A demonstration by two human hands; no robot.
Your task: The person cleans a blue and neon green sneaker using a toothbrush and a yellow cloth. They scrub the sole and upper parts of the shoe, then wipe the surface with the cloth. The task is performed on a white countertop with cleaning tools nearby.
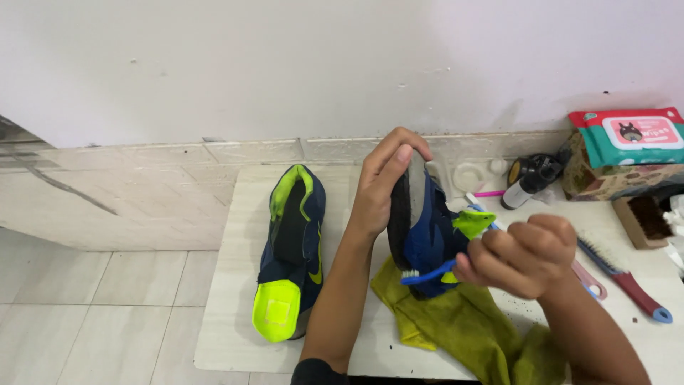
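My left hand (380, 187) grips a navy and neon-yellow shoe (422, 235) by its sole, holding it on edge above a yellow-green cloth (470, 328). My right hand (524, 255) is closed on a blue toothbrush (427, 274), whose white bristles touch the lower side of the shoe. The matching second shoe (293, 249) lies on its side on the white table (228, 314), left of my left forearm.
At the right of the table lie a long brush with a red and blue handle (627, 281), a dark bottle (524, 184), a pack of wet wipes (627, 135) on a box, and a brown box (641, 217). A white wall stands behind; tiled floor lies left.
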